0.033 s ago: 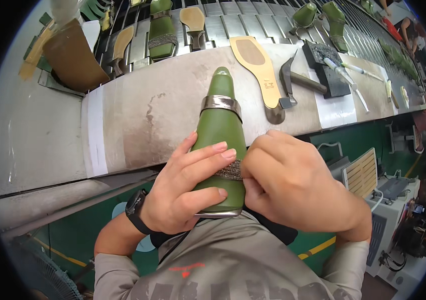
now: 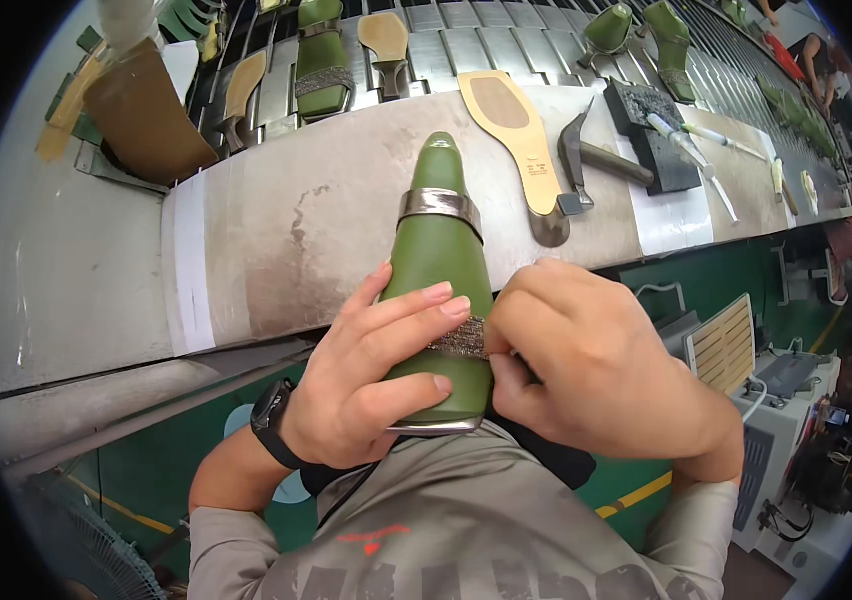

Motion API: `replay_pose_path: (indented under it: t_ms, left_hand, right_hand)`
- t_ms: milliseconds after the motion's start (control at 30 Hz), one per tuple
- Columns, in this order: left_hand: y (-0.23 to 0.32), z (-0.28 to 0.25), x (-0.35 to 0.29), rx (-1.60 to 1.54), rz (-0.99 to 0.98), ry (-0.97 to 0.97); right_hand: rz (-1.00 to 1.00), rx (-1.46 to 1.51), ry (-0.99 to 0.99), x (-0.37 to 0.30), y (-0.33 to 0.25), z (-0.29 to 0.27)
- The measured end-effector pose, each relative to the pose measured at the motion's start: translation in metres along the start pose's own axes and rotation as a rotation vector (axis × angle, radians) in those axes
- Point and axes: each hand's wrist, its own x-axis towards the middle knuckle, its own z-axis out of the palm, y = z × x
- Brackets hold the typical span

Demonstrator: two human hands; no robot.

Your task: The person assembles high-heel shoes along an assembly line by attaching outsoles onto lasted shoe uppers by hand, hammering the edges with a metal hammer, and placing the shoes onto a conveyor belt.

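A green shoe last is held against my body, its toe pointing away from me over the bench edge. One smooth metallic strap crosses it near the toe. Nearer me, a glittery woven strap is wrapped round its wide part. My left hand lies over the last from the left, fingers spread across it and gripping it. At the strap's right end, the thumb and curled forefinger of my right hand are pinched together on its edge. The fingertips are partly hidden.
On the bench lie a tan heeled sole, a hammer and a dark block with brushes. Behind is a slatted conveyor carrying another strapped last and more soles. A machine stands at right.
My right thumb has shifted slightly, and a small gap shows between it and the curled fingers. The last and my left hand are almost unmoved.
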Motion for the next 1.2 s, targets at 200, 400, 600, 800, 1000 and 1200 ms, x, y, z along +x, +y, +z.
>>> replay_pose_path:
  t_ms: [200, 400, 600, 800, 1000, 1200]
  left_hand:
    - [0.002, 0.003, 0.001, -0.017, -0.023, 0.033]
    - [0.006, 0.004, 0.001, 0.023, -0.029, -0.061]
    - [-0.001, 0.01, -0.004, 0.01, -0.018, 0.067]
    - [-0.004, 0.008, -0.006, 0.053, 0.031, 0.02]
    - [-0.002, 0.015, -0.011, 0.046, 0.051, -0.016]
    - [-0.002, 0.02, -0.014, 0.011, 0.043, 0.054]
  right_hand:
    - [0.153, 0.297, -0.013, -0.001, 0.013, -0.005]
    - [0.063, 0.077, -0.175, 0.002, 0.012, -0.01]
    - [0.252, 0.44, -0.153, -0.001, 0.011, -0.013]
    - [0.497, 0.862, -0.166, -0.015, 0.017, 0.0]
    - [0.502, 1.005, -0.189, -0.019, 0.021, 0.002]
    - [0.464, 0.848, -0.13, -0.02, 0.015, 0.002]
